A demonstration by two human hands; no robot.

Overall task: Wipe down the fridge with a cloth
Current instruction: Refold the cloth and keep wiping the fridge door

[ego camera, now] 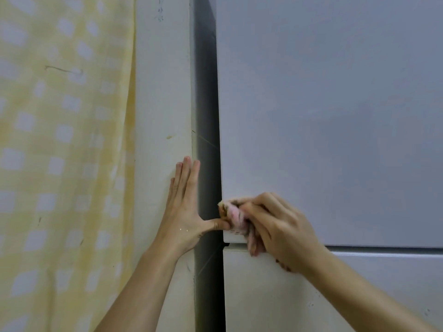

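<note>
The pale grey fridge fills the right of the view, with an upper door above a seam and a lower door beneath it. My right hand is shut on a bunched pink and brown cloth, pressed against the bottom left corner of the upper door. My left hand lies flat with fingers up on the wall beside the fridge; its thumb stretches right across the dark gap and touches the cloth.
A white wall strip stands left of the fridge, with a dark narrow gap between them. A yellow and white checked curtain hangs at the far left.
</note>
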